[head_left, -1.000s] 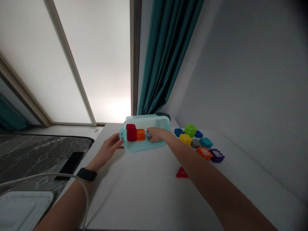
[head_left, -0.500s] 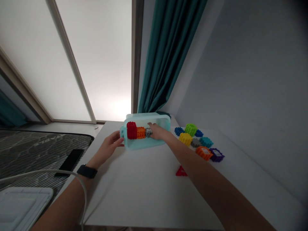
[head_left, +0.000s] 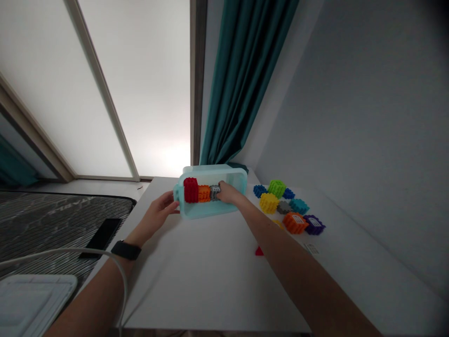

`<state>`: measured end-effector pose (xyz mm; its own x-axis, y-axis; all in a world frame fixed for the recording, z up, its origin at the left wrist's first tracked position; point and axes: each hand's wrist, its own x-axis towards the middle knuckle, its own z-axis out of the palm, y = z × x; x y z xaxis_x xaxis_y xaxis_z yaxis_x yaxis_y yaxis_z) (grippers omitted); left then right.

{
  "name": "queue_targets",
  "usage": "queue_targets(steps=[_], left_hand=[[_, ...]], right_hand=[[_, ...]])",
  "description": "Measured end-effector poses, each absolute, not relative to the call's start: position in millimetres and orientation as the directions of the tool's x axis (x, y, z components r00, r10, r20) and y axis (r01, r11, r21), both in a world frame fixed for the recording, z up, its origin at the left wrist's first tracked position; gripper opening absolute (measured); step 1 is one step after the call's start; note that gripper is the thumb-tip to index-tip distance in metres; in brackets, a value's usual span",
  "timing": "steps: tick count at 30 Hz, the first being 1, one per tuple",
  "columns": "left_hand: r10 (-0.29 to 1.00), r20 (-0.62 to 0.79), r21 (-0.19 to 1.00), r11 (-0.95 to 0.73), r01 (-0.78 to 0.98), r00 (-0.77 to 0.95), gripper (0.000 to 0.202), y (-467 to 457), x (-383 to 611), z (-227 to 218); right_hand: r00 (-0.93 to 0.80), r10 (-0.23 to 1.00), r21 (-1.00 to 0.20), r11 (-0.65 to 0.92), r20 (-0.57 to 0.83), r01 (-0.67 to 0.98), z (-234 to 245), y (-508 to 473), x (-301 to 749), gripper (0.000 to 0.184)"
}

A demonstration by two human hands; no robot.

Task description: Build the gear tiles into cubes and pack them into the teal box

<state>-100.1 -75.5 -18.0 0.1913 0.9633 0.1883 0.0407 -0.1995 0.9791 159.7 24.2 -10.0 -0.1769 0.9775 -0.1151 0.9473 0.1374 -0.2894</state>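
A pale turquoise plastic bin (head_left: pixel 210 213) is tipped so that its open side faces me. My left hand (head_left: pixel 161 210) grips its left end, with the thumb at the rim and the other fingers partly hidden behind. Inside, a red ridged block (head_left: pixel 191 190), an orange block (head_left: pixel 204 193) and a grey block (head_left: pixel 214 191) sit in a row from left to right. My right hand (head_left: pixel 227 192) reaches into the bin, its fingers closed at the grey block's right side. Some of its fingertips are hidden.
Right of the bin, several ridged blocks lie on the white table (head_left: pixel 210 276), among them a green block (head_left: pixel 277 188), yellow block (head_left: pixel 269 203) and purple block (head_left: pixel 315 225). A red piece (head_left: pixel 259 251) is mostly behind my right forearm. A white cable (head_left: pixel 121 271) crosses my left arm.
My right fingers have closed in on the grey block. The right forearm has shifted left, covering more of the red piece and uncovering a yellow piece and a white label. My left hand keeps its hold.
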Motion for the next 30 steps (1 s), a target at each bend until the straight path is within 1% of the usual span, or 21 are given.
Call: queue_targets(steps=[3, 5, 7, 11, 14, 17, 20, 23, 27, 29, 30], left_hand=[[0.963, 0.188, 0.980, -0.197, 0.032, 0.192, 0.057, -75.6, -99.8, -18.3], [0.964, 0.187, 0.980, -0.196, 0.030, 0.192, 0.055, -75.7, -99.8, -18.3], [0.964, 0.185, 0.980, -0.195, 0.033, 0.191, 0.055, -75.8, -100.0, -18.3], [0.965, 0.184, 0.980, -0.195, 0.041, 0.189, 0.055, -75.4, -101.0, -18.5], [0.964, 0.184, 0.980, -0.195, 0.040, 0.190, 0.056, -75.8, -100.9, -17.6], [0.962, 0.189, 0.977, -0.204, 0.057, 0.196, 0.055, -78.5, -99.4, -14.3], [0.964, 0.190, 0.973, -0.210, 0.093, 0.188, 0.054, -81.8, -97.7, -10.6], [0.967, 0.183, 0.972, -0.205, 0.113, 0.177, 0.056, -81.8, -98.2, -10.6], [0.970, 0.175, 0.976, -0.193, 0.101, 0.169, 0.055, -75.5, -101.9, -17.9], [0.966, 0.183, 0.973, -0.205, 0.107, 0.183, 0.054, -72.6, -103.0, -21.9], [0.968, 0.192, 0.970, -0.212, 0.118, 0.164, 0.052, -71.9, -103.0, -23.1]], right_hand=[[-0.172, 0.979, -0.309, 0.131, -0.109, 0.942, -10.9, 21.5, 158.1, 0.033], [-0.175, 0.980, -0.331, 0.134, -0.098, 0.934, -11.4, 19.0, 157.6, 0.034], [-0.180, 0.980, -0.354, 0.140, -0.080, 0.925, -11.5, 16.2, 157.8, 0.041], [-0.202, 0.979, -0.394, 0.173, -0.033, 0.903, -10.2, 7.8, 159.6, 0.059], [-0.228, 0.974, -0.408, 0.212, 0.010, 0.888, -10.3, -6.8, 162.3, 0.064], [-0.286, 0.955, -0.428, 0.290, 0.073, 0.856, -12.6, -31.8, 170.4, 0.065], [-0.416, 0.881, -0.477, 0.471, 0.223, 0.742, -14.8, -62.1, 187.3, 0.060], [-0.528, 0.806, -0.460, 0.588, 0.267, 0.665, -15.3, -88.1, 210.5, 0.051], [-0.498, 0.820, -0.432, 0.572, 0.282, 0.697, -15.5, -105.1, 243.8, 0.038], [-0.456, 0.839, -0.430, 0.543, 0.296, 0.721, -13.5, -105.2, 261.0, 0.035], [-0.435, 0.848, -0.430, 0.529, 0.303, 0.731, -11.0, -103.2, 270.3, 0.036]])
